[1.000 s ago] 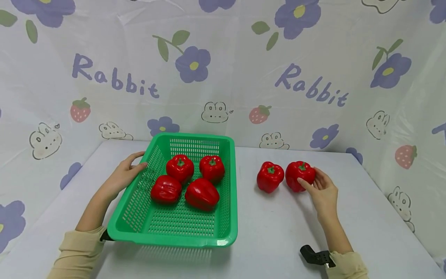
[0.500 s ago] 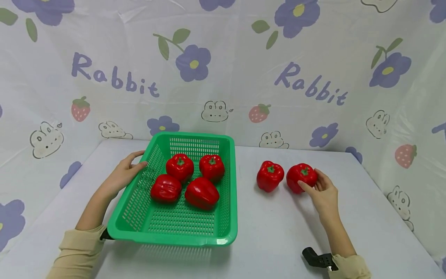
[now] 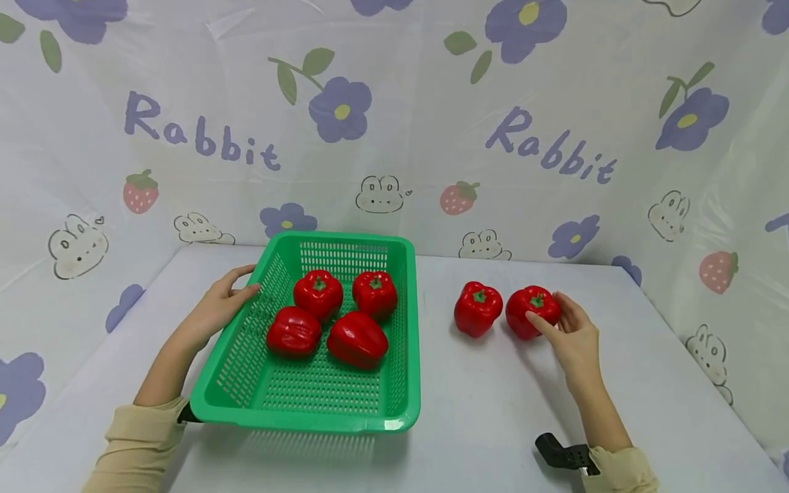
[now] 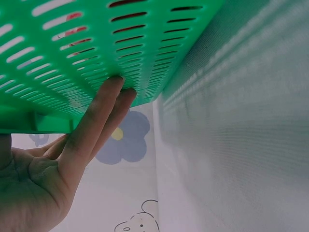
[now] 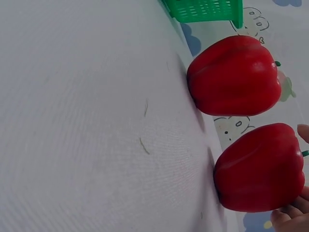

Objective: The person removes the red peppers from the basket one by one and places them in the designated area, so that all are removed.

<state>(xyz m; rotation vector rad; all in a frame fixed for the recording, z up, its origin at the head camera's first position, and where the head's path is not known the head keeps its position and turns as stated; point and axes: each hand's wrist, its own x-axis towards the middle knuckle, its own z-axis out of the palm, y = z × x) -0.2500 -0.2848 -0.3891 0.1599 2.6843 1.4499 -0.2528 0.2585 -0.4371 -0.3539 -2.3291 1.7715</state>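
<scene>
My left hand (image 3: 216,311) grips the left rim of a green plastic basket (image 3: 407,383). In the left wrist view its fingers (image 4: 96,121) lie along the slotted outer wall. Inside the basket are several red bell peppers, one of them on its side at the front right (image 3: 357,340). To the right of the basket, my right hand (image 3: 573,342) holds a red bell pepper (image 3: 524,311) between thumb and fingers, its green stem up. Another red bell pepper (image 3: 477,309) stands upright just left of it. The right wrist view shows both peppers from low down, base against the table.
The white table (image 3: 468,424) ends at a white curtain (image 3: 419,137) printed with flowers, rabbits and strawberries, which also hangs at both sides. A black wrist device (image 3: 564,455) sits by my right sleeve.
The pepper in my right hand has tilted and shifted slightly to the right and back. My left hand and the basket stay in place.
</scene>
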